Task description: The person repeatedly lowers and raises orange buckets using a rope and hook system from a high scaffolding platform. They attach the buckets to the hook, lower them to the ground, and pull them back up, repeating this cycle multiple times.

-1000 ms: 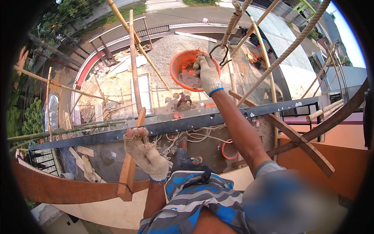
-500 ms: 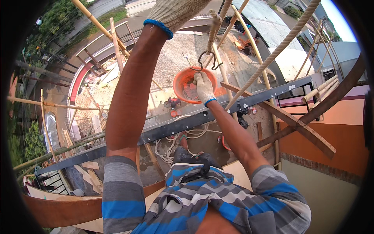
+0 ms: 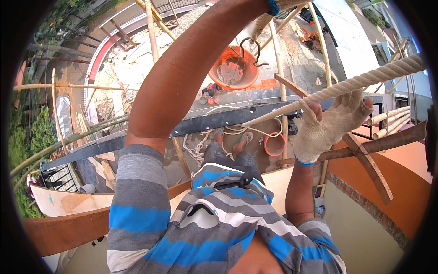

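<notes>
My right hand (image 3: 331,125) wears a cream knitted glove with some fingertips bare. It is open under a thick twisted rope (image 3: 369,78), fingers stretched along it; whether it touches the rope I cannot tell. At the top edge, only the gloved wrist part of my left hand (image 3: 286,4) shows; its fingers are out of frame. Below it, a dark bent metal hook (image 3: 250,50) hangs from a rope end, holding nothing visible. Beyond the hook is an orange bucket (image 3: 252,78) with wet, greyish contents.
A dark metal beam (image 3: 200,125) crosses in front of me. Bamboo poles (image 3: 277,59) and wooden planks (image 3: 372,171) stand and cross around. By my sandalled feet lie coiled rope (image 3: 196,150) and a smaller orange bucket (image 3: 275,145). Rubble and ground lie further down.
My right hand has left the hook by the large bucket and moved right to the rope, its fingers now spread. My left arm has swung right, its hand mostly leaving the frame.
</notes>
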